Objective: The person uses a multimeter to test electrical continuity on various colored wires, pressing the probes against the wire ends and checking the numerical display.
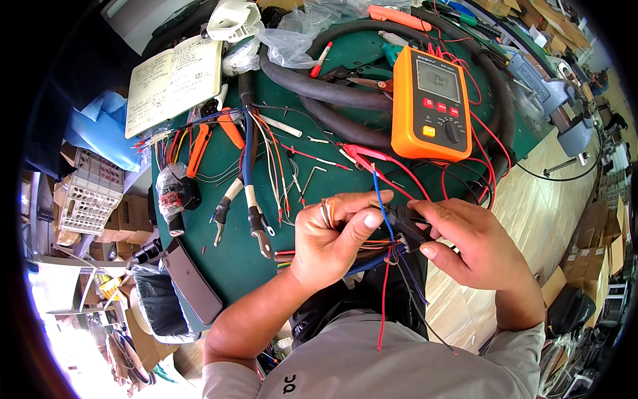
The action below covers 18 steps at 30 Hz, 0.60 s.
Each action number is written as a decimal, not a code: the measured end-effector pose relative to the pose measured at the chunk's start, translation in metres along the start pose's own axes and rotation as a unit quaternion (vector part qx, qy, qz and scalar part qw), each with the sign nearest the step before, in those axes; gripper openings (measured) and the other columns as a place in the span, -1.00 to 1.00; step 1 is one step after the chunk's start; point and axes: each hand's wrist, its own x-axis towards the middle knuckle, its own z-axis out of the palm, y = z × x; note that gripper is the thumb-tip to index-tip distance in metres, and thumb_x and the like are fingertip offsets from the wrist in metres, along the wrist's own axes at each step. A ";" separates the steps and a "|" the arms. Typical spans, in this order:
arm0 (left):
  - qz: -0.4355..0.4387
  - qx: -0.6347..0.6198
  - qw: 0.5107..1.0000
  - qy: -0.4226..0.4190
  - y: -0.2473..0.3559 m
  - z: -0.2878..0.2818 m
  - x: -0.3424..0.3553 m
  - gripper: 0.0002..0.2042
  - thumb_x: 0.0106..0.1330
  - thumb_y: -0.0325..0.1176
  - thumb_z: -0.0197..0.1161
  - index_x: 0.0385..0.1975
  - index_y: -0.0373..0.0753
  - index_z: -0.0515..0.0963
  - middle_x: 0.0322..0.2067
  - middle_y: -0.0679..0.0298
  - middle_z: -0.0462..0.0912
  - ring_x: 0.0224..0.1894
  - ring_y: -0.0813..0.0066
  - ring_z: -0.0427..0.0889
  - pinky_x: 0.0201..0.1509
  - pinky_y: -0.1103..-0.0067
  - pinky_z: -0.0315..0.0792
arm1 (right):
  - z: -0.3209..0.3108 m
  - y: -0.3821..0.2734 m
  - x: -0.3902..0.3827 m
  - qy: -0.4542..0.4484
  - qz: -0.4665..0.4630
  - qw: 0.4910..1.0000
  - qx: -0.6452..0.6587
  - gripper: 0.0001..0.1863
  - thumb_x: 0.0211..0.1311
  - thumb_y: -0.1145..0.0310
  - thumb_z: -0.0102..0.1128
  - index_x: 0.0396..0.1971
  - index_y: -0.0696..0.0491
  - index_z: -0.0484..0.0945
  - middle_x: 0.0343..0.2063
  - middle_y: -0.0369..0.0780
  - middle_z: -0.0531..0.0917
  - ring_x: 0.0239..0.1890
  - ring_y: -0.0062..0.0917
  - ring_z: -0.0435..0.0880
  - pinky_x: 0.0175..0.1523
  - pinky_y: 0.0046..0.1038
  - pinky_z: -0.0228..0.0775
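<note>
- The blue wire [383, 206] stands just below and right of the frame's centre, between the two hands, its long axis running nearly up and down with a slight lean; its upper end is free and points toward the top of the frame.
- The wire passes right at the thumb and forefinger of the left hand [335, 233], so that hand is the nearer; its fingers curl inward, but I cannot tell whether they pinch the wire or the part beside it.
- The black clip [407, 223] lies immediately right of the wire, grasped by the right hand [478, 243] between thumb and fingers; whether its mouth grips anything is hidden.
- Below the hands, one red wire [383, 299] hangs toward the grey shirt, with other thin wires beside it.
- Above the hands lies one red clip [362, 158], near one orange meter [432, 103] in the upper right.
- Left of the hands are two cable lugs: one long lug [261, 243] and one shorter lug [219, 231].
- Farther out on the green table [232, 279]: one open notebook [174, 83] upper left, one red marker [321, 60] upper centre, one orange-handled tool [199, 149] and, lower left, one phone [193, 279].
</note>
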 end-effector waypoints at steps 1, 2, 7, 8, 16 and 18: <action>-0.012 0.003 1.000 -0.005 0.002 0.000 0.000 -0.75 0.33 -0.31 0.25 -0.14 -0.37 0.61 -0.33 0.25 0.68 -0.34 0.68 0.55 -0.24 0.67 0.44 | 0.000 0.000 -0.001 0.005 -0.003 1.000 -0.004 -0.55 0.11 0.41 0.27 0.01 0.17 0.41 -0.35 -0.15 0.59 -0.33 -0.31 0.63 -0.24 -0.34 0.47; -0.025 0.005 1.000 -0.009 0.003 -0.001 0.000 -0.75 0.32 -0.31 0.26 -0.14 -0.37 0.61 -0.34 0.25 0.68 -0.35 0.68 0.55 -0.25 0.68 0.44 | 0.001 0.000 -0.002 0.011 -0.007 1.000 -0.008 -0.55 0.11 0.40 0.27 0.01 0.17 0.41 -0.35 -0.15 0.59 -0.33 -0.30 0.63 -0.24 -0.34 0.47; -0.021 -0.006 1.000 0.012 -0.002 0.000 0.000 -0.80 0.33 -0.34 0.25 -0.21 -0.35 0.61 -0.36 0.23 0.68 -0.38 0.69 0.52 -0.27 0.67 0.43 | 0.002 0.001 -0.002 0.009 -0.009 1.000 -0.021 -0.54 0.12 0.35 0.27 0.02 0.18 0.41 -0.34 -0.14 0.59 -0.33 -0.27 0.61 -0.24 -0.33 0.46; -0.021 -0.021 0.999 0.019 -0.002 0.000 0.000 -0.82 0.33 -0.34 0.24 -0.24 -0.34 0.61 -0.36 0.22 0.67 -0.38 0.69 0.52 -0.27 0.66 0.43 | 0.001 0.000 -0.001 0.004 -0.005 1.000 -0.022 -0.53 0.12 0.34 0.27 0.02 0.18 0.41 -0.34 -0.13 0.59 -0.32 -0.26 0.61 -0.23 -0.33 0.46; -0.016 -0.040 0.998 0.049 -0.014 0.000 0.001 -0.83 0.37 -0.35 0.19 -0.37 -0.34 0.58 -0.39 0.23 0.65 -0.42 0.71 0.42 -0.23 0.62 0.42 | 0.000 0.013 0.001 0.109 -0.012 0.994 -0.001 -0.55 0.14 0.26 0.29 -0.03 0.20 0.47 -0.27 -0.10 0.59 -0.24 -0.21 0.60 -0.18 -0.29 0.45; -0.051 -0.049 0.995 0.067 -0.011 0.002 0.000 -0.82 0.37 -0.35 0.19 -0.38 -0.34 0.56 -0.51 0.34 0.58 -0.50 0.75 0.32 -0.16 0.58 0.45 | -0.003 0.020 0.006 0.204 -0.023 0.974 -0.094 -0.59 0.12 0.30 0.31 -0.07 0.19 0.49 -0.21 -0.11 0.57 -0.22 -0.22 0.57 -0.17 -0.30 0.44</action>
